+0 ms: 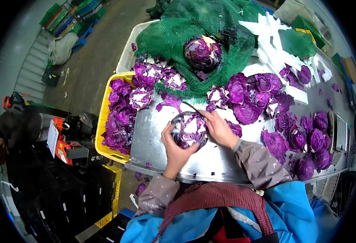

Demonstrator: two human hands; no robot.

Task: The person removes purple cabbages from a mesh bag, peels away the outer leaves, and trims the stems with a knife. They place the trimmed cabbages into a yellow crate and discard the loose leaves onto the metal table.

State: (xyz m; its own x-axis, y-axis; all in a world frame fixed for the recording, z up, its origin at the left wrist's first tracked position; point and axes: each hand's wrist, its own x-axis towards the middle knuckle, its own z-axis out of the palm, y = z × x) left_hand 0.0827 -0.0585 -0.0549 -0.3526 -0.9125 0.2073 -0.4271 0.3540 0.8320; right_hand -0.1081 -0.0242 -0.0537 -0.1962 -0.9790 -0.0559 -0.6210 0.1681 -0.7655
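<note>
A purple cabbage (190,130) with a pale cut base turned upward is over the metal table (145,129). My left hand (175,150) is wrapped round its left and lower side. At its upper right, my right hand (218,127) has its fingers closed on the handle of a thin dark tool (192,107), probably a knife; much of the tool is hidden. Loose purple leaves (170,101) lie just above the cabbage. Another whole cabbage (202,52) rests on green netting (165,40) farther back.
A yellow crate (101,133) of purple leaves stands at the left, near a white crate (125,54). More leaves (247,112), white wrapping (273,44), small trimmed cabbages (305,168) and a scale (341,133) are on the right. A person (13,125) is at far left.
</note>
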